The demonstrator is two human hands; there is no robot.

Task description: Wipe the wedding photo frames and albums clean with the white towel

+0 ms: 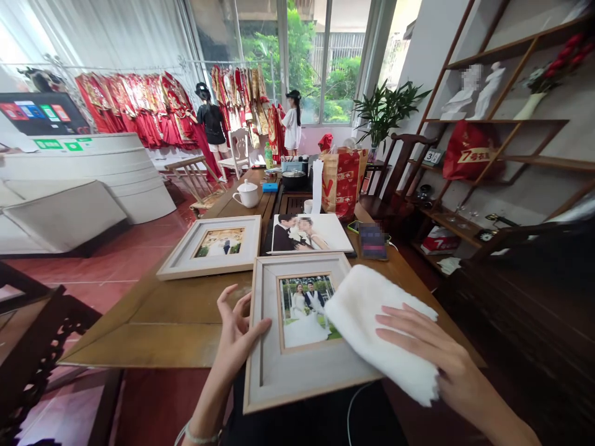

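Observation:
A picture frame (304, 371) with a light wooden edge, a pale grey mat and a wedding photo is tilted over the table's near edge. My left hand (238, 334) grips its left side, thumb on the front and the other fingers at the edge and behind. My right hand (432, 347) presses a folded white cloth (367, 303) against the frame's right side, covering that part. Beyond, a second picture frame (251, 244) lies on the table at left. Near it is a large wedding photo print (332, 235), lying flat behind the held frame.
On the wooden table (153, 337) stand a white lidded cup (246, 193), a red and tan paper bag (344, 186) and a phone (373, 241) with a cable. Shelves (506, 121) rise at right. Two people (212, 121) are by red garments (139, 111) at the back.

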